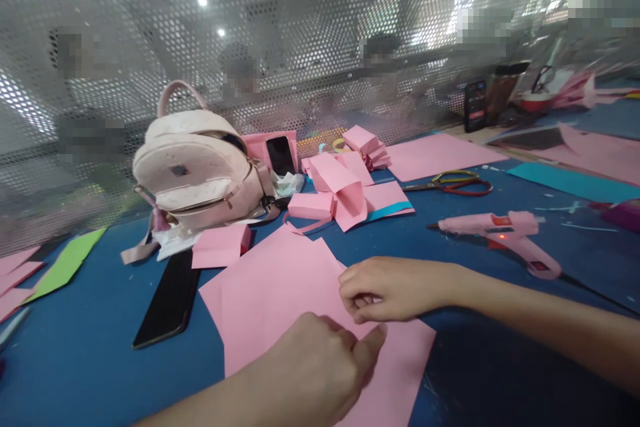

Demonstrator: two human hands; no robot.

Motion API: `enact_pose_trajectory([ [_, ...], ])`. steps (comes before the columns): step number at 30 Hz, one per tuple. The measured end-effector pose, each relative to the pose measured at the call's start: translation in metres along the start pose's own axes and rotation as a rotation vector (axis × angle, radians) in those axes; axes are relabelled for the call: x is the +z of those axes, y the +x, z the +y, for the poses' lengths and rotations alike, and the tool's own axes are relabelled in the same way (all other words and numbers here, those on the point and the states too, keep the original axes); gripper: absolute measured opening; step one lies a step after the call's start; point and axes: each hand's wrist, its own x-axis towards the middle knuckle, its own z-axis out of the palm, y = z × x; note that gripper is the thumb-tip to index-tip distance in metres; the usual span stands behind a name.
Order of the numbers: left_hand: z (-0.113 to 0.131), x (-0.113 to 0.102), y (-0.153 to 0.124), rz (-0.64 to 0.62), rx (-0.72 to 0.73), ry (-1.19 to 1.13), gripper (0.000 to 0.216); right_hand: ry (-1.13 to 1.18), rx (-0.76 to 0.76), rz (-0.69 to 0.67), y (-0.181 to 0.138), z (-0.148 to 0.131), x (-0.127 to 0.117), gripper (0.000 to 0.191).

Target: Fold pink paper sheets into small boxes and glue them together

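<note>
My left hand [320, 363] lies low over loose pink paper sheets [280, 280], its fingers curled and the index finger pointing toward my right hand. Its palm side is hidden from view. My right hand [375, 288] rests on the right part of the same sheets, closed, with bent fingertips turned down toward the paper. Whether either hand pinches a paper edge or something small, I cannot make out. The sheets overlap at angles on the blue table [100, 367]. Just beyond them stands a small folded pink paper box [220, 246].
A pink glue gun [495, 227] with a lit red light lies right, its cord trailing off. Scissors [460, 183], more folded pink pieces [340, 180] and a white backpack [195, 160] stand farther back. A black phone [170, 300] lies left. Perforated metal screen [300, 33] behind.
</note>
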Motion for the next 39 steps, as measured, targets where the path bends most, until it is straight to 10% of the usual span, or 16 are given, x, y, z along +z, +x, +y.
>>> enact_pose_trajectory([
  [39,0.024,-0.011,-0.156,0.009,-0.354,-0.072,0.046,-0.117,0.112,-0.109,-0.001,-0.029,-0.005,0.012],
])
